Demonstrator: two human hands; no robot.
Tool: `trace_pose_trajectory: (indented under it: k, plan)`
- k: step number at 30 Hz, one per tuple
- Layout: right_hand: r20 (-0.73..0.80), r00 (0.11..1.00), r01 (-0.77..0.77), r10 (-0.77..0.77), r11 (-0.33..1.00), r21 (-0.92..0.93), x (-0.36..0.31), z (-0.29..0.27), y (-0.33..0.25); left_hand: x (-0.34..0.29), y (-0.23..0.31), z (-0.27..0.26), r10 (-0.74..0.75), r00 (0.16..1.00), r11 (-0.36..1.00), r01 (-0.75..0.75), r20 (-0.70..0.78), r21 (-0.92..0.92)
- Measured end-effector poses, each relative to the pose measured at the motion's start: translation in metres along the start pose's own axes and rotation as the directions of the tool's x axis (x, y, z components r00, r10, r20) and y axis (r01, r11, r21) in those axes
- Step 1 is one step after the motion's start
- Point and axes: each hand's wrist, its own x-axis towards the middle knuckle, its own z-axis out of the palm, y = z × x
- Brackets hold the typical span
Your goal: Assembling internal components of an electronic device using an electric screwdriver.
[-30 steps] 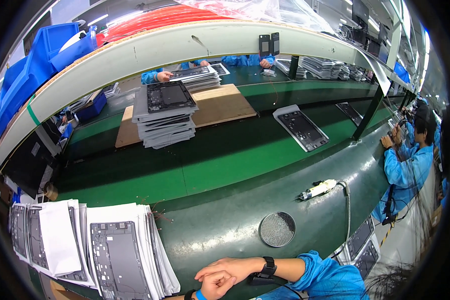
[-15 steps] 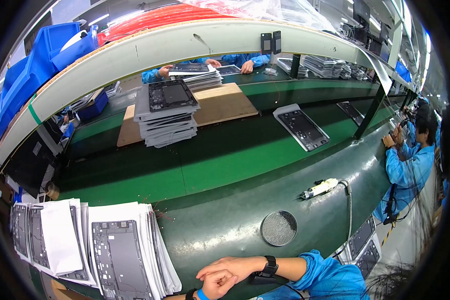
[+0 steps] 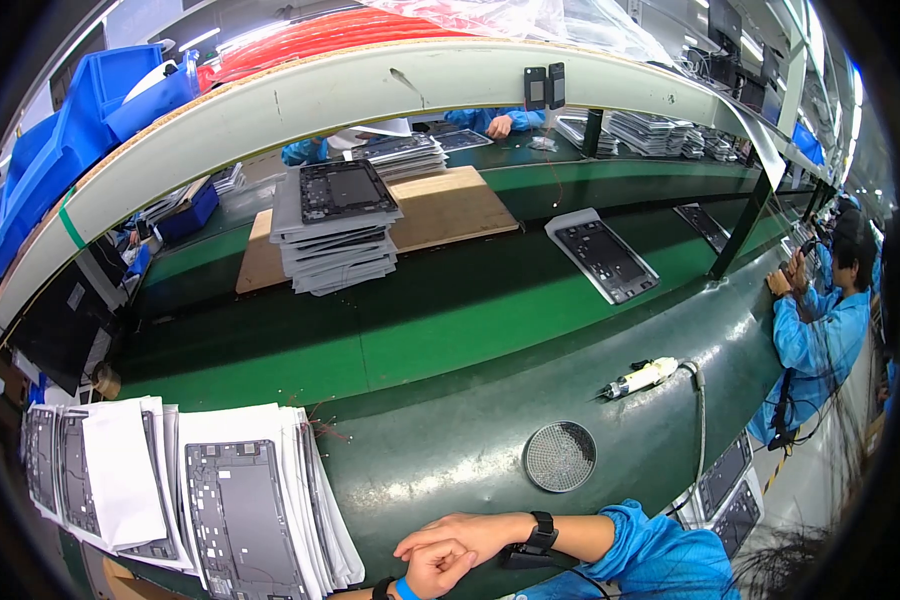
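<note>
My left hand [image 3: 436, 571], with a blue wristband, rests at the bench's near edge with its fingers curled loosely and no object showing in it. Across it from the right comes my right hand [image 3: 470, 537], black watch on the wrist, its fingers stretched over the left hand. Nearest on the left is a stack of dark tablet housings [image 3: 242, 520] interleaved with white foam sheets. A round metal mesh dish [image 3: 560, 457] sits beyond my right wrist, and a white electric screwdriver [image 3: 642, 377] with a cable lies farther back.
A green conveyor belt [image 3: 310, 352] crosses behind the bench, carrying a stack of housings [image 3: 342, 240], a wooden board [image 3: 460, 212] and single housings [image 3: 610, 258]. Above runs a pale shelf beam [image 3: 320, 88] with blue bins [image 3: 95, 105]. A co-worker in blue [image 3: 820, 330] sits at right.
My hands stay put. Across the belt, a co-worker's hands have shifted, and a white sheet now shows raised over the far stack where a dark housing was held.
</note>
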Motion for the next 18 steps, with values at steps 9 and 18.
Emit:
trace_pose_trajectory:
  k: [9,18]
  plan:
    - [0.007,1.000,-0.010,0.010,1.000,-0.005,-0.001,0.002,0.004,0.002,-0.006,-0.001,-0.030,0.999,0.999,0.031,0.040,-0.025]
    - [0.020,1.000,-0.018,0.018,1.000,-0.003,-0.001,0.002,0.006,0.009,-0.009,0.004,-0.058,0.995,0.997,0.062,0.083,-0.050]
